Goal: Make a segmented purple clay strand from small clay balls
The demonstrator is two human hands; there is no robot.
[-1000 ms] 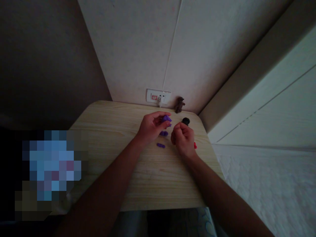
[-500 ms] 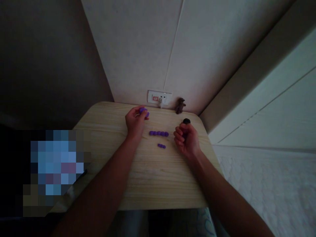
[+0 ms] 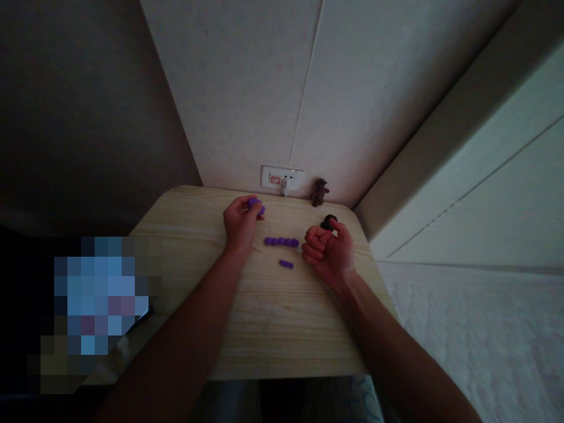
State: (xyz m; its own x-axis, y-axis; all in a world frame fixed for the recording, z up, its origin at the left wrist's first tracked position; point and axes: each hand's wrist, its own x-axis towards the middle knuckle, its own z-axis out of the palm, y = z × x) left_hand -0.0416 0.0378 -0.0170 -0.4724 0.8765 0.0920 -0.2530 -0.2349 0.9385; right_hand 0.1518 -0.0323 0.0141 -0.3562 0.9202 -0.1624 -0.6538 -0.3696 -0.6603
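Note:
At the back left of the table, my left hand [image 3: 240, 222] pinches a lumpy purple piece [image 3: 256, 205] that looks like modelling clay. A row of several joined purple balls [image 3: 281, 242] lies between my two hands, and a shorter, thinner purple row [image 3: 286, 264] sits nearer to me. My right hand [image 3: 329, 255] is turned palm up at the right, its fingers loosely curled and the thumb apart. Nothing shows in its palm. Just behind its fingertips is a black rounded object [image 3: 329, 222], partly hidden by the hand.
A small brown figure [image 3: 319, 192] stands by the wall at the back of the wooden table [image 3: 282, 329]. Above the table edge, a wall socket [image 3: 282, 177] has a white plug in it. On the left, a blurred-out patch [image 3: 99, 294] covers something bluish.
My left hand has moved left with the purple piece, away from my right hand, uncovering the longer row. My right hand has turned palm up and its fingers have loosened.

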